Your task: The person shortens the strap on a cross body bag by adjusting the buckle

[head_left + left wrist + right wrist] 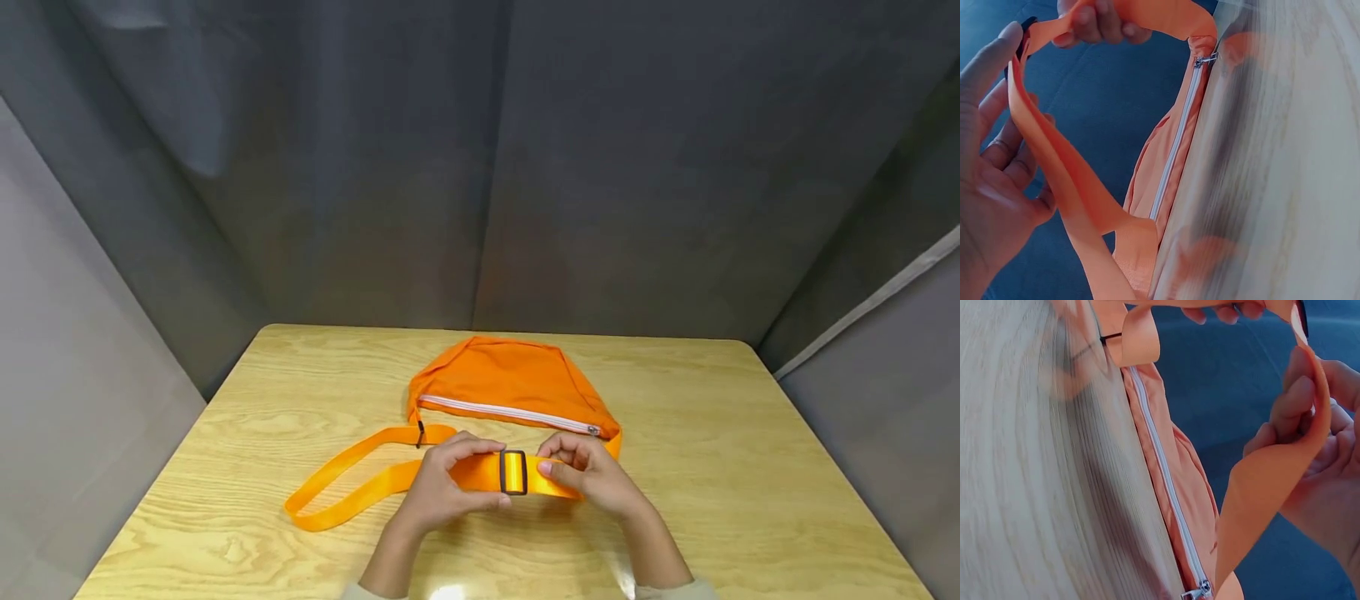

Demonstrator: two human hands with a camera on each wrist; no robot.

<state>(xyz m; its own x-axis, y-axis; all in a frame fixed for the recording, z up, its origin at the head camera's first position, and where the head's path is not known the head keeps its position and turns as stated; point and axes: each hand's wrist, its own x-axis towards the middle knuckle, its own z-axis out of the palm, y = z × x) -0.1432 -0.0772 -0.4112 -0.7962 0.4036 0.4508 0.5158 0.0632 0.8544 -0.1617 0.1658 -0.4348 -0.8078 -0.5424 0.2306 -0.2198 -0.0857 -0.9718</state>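
Note:
An orange waist bag with a white zipper lies flat on the table. Its orange strap is raised in front of it, threaded through a black slide buckle. Thumb and index finger of my left hand pinch the buckle by its upper and lower edges. Just right of it, my right hand pinches the strap between thumb and fingers. In the right wrist view the strap runs down from that hand towards the bag's zipper-pull end.
A long strap loop spreads on the wooden table to the left. A small black ring joins strap and bag near the bag's left corner. Dark grey curtains stand behind the table, and lighter panels flank it.

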